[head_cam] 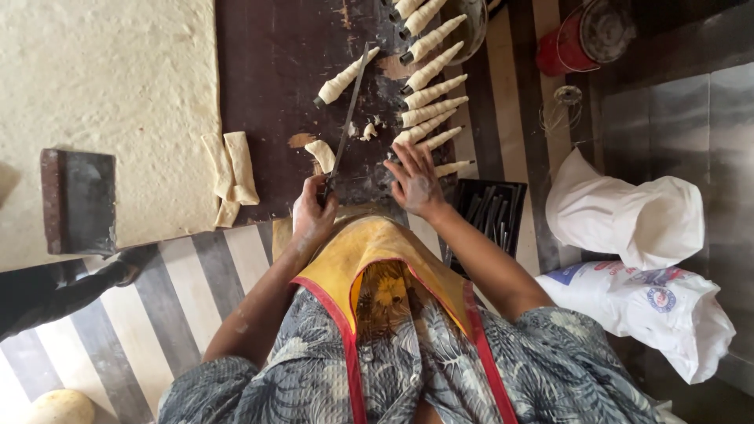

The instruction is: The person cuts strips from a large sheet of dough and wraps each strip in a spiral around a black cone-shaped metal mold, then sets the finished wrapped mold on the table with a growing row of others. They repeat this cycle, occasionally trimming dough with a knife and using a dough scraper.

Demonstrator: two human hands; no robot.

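Note:
My left hand point(312, 210) grips the handle of a long thin knife point(348, 114) whose blade lies across a dark wooden board point(275, 71), pointing away from me. My right hand point(416, 182) rests flat on the board with fingers spread, touching the nearest dough cones point(430, 102), which lie in a row along the board's right side. One more dough-wrapped cone point(343, 78) lies alone left of the blade. A small dough piece point(320, 154) sits just beyond my left hand. Folded dough strips point(233, 169) lie to the left.
A large rolled dough sheet point(102, 78) fills the upper left, with a dark rectangular block point(78, 200) on it. A black tray of metal moulds point(493, 210) sits by my right forearm. A red container point(581, 35) and white sacks point(628, 220) are at right. A striped mat point(181, 298) covers the floor.

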